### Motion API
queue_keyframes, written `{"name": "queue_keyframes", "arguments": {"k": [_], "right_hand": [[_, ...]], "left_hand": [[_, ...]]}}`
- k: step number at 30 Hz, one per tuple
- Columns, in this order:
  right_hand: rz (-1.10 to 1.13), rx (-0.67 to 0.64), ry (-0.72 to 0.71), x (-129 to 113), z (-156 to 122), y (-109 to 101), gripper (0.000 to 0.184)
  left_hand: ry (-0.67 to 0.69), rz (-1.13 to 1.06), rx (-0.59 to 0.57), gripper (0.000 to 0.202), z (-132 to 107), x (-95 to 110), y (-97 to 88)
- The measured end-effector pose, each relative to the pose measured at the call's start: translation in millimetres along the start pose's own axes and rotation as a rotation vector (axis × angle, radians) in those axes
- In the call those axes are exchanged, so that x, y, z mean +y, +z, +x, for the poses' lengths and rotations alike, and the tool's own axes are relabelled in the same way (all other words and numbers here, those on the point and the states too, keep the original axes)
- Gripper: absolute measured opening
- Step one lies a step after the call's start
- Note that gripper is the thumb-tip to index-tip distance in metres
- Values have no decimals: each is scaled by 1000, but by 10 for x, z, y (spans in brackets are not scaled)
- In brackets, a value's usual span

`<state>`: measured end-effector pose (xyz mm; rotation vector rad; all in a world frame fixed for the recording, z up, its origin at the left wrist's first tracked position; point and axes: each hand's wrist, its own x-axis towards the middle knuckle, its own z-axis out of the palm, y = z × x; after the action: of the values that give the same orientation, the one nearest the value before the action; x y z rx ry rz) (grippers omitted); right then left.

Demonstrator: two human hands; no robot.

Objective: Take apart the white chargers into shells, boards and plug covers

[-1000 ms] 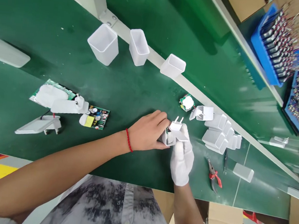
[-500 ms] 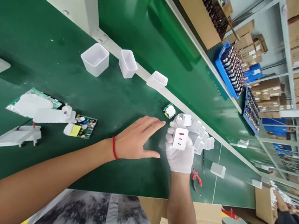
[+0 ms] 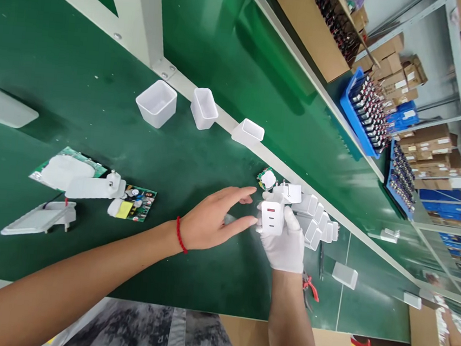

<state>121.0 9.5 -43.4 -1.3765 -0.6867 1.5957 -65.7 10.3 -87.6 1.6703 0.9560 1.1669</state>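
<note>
My right hand, in a white glove, is closed around a white charger, its port face with one red slot and two dark slots turned up toward me. My bare left hand, with a red cord at the wrist, is open just left of the charger. Its thumb tip lies close to the charger's edge; I cannot tell whether they touch. Beyond the hands sit a small circuit board and a white plug casing. Right of the glove, several white casings stand grouped together.
Three white cups line the metal rail. Opened charger parts with a circuit board lie at left. Red-handled pliers rest right of my forearm. Blue trays stand on the upper shelf. Another person's arm is at far right.
My right hand has tilted the charger, and its fingers have shifted around it. My left hand has moved nearer, its thumb now by the charger's edge. The whole view has shifted slightly.
</note>
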Motion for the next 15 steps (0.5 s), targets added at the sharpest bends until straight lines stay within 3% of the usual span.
{"name": "queue_keyframes", "arguments": {"k": [2, 4, 6, 8, 12, 15], "right_hand": [[-193, 17, -151, -176, 121, -56, 36], [-523, 116, -335, -445, 366, -127, 39], [-965, 345, -484, -737, 721, -198, 37], [-1328, 491, -511, -974, 1118, -251, 40], [-1404, 477, -448, -1151, 1695, -283, 45], [-1460, 484, -369, -1128, 1746, -273, 45]], "left_hand": [[-43, 98, 56, 36, 35, 56, -28], [-57, 257, 47, 30, 108, 143, -96], [-33, 442, 5, 28, 230, 236, -197], [4, 624, -15, 29, 398, 304, -308], [-11, 905, -33, 40, 790, 301, -461], [-26, 1043, -113, 49, 1031, 195, -470]]}}
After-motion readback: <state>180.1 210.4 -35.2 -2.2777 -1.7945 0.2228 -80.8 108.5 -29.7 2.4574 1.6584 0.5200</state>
